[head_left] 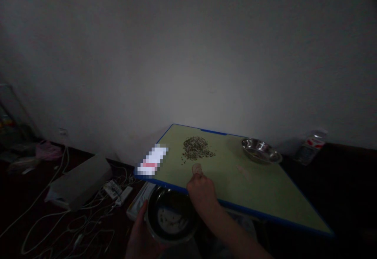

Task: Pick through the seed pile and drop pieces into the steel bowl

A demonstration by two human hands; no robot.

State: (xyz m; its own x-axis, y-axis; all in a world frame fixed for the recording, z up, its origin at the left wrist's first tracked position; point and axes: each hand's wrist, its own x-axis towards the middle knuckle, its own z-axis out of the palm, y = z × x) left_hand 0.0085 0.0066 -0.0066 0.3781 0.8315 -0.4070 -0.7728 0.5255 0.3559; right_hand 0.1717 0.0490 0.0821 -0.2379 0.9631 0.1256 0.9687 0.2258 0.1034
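Observation:
My left hand (140,229) grips the side of a round metal bowl (150,227), held below the board's near edge. A few small dark bits lie on the pale bottom of the bowl. My right hand (203,190) is closed over the near edge of a pale green board (232,184) with a blue rim. Its fingers hold a small pale, rounded piece (197,168) against the board; its kind is unclear in the dim light. Just beyond it spreads a pile of small dark seeds or grains (196,148), with some loose bits around it.
A shallow metal bowl (261,151) stands at the board's right side, near a faint pale smear (243,171). A blurred-out bright phone-like panel (153,161) lies at the left corner. Right of the board is a plastic bottle (312,147). Cables and a power strip (113,190) cover the floor.

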